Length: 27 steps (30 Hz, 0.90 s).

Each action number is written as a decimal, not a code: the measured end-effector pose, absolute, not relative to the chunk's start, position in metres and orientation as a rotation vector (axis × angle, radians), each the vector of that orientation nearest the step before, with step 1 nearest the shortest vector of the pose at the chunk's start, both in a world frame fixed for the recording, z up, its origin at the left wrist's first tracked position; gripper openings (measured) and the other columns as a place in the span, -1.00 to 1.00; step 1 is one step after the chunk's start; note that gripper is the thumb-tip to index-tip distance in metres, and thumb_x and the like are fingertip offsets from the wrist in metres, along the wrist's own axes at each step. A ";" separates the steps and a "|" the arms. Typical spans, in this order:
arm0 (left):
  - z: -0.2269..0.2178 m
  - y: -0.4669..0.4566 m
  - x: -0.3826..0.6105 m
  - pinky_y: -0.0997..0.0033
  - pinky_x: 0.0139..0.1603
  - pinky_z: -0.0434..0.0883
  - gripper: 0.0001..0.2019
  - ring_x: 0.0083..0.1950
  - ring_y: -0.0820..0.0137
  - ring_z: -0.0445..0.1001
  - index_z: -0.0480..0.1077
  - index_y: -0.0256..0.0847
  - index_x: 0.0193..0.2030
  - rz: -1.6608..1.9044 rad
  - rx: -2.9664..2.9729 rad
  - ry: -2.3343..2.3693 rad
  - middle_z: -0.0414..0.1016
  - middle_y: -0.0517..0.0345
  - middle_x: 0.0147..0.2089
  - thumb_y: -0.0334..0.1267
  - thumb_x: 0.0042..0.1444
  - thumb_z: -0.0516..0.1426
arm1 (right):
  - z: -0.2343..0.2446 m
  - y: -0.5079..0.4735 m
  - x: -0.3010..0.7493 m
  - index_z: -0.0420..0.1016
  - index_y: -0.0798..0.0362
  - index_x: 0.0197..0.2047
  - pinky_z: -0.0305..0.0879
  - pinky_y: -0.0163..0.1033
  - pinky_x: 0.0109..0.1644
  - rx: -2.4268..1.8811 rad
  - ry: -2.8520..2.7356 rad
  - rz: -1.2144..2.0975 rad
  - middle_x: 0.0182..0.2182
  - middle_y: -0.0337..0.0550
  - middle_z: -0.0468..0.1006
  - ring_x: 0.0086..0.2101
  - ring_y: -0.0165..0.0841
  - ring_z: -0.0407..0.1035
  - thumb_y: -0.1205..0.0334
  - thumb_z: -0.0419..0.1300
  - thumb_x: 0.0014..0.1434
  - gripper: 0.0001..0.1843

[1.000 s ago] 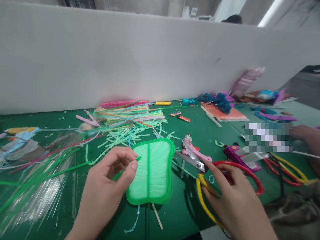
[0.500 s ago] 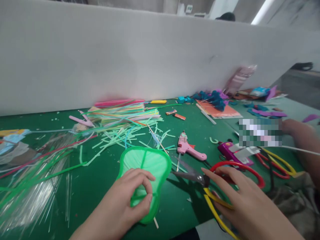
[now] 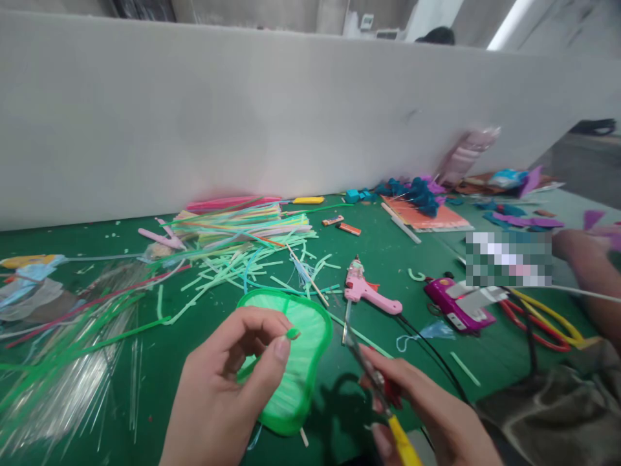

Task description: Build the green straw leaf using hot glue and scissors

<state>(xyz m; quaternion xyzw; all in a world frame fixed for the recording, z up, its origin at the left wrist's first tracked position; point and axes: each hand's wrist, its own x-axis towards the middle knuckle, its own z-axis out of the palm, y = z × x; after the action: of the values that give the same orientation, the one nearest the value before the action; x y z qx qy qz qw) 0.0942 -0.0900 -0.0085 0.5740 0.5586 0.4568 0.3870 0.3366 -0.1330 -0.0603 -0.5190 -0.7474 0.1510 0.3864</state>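
Note:
My left hand [image 3: 228,388] pinches the end of a thin green strip [image 3: 292,333] between thumb and forefinger, just above a green fan-shaped piece [image 3: 298,362] made of pale green strands with a bright green rim, which lies on the green table [image 3: 121,388]. My right hand [image 3: 422,408] is closed on scissors with red and yellow handles [image 3: 378,388]. Their blades point up and to the left, toward the fan's right edge.
A pink glue gun [image 3: 363,290] and a purple glue gun [image 3: 456,305] lie right of the fan. Loose coloured straws [image 3: 242,226] are heaped behind it. More scissors [image 3: 543,317] lie at the right, near another person's arm [image 3: 589,272]. A grey partition wall [image 3: 242,116] runs along the back.
My right hand has lifted the scissors off the table and brought them left toward the fan. My left hand has shifted from pressing on the fan to pinching a green strip above it.

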 end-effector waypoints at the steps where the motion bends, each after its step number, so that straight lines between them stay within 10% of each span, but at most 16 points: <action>1: -0.007 -0.089 0.094 0.60 -0.40 0.47 -0.84 -0.33 0.43 0.56 0.51 -0.09 -0.33 1.172 1.453 1.421 0.60 0.19 -0.27 -0.09 0.19 0.24 | -0.062 -0.130 0.326 0.37 -0.07 0.33 0.59 -0.33 -0.23 -1.269 -1.911 0.382 -0.12 -0.12 0.68 -0.25 -0.27 0.64 0.31 0.25 0.16 -0.35; 27: -0.007 -0.086 0.084 0.56 -0.30 0.59 -0.89 -0.35 0.39 0.65 0.63 0.04 -0.41 1.188 1.401 1.369 0.67 0.31 -0.37 -0.30 -0.03 0.27 | -0.037 -0.105 0.296 0.53 0.01 0.19 0.59 -0.36 -0.24 -1.064 -2.032 0.315 -0.22 -0.10 0.69 -0.35 -0.35 0.60 0.40 0.18 0.20 -0.51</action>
<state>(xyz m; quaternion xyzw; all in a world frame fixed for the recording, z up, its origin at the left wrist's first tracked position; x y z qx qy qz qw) 0.0840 -0.0863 -0.0072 0.5570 0.5442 0.4724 0.4129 0.2963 -0.1046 -0.0371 -0.4210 -0.8038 0.1246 0.4015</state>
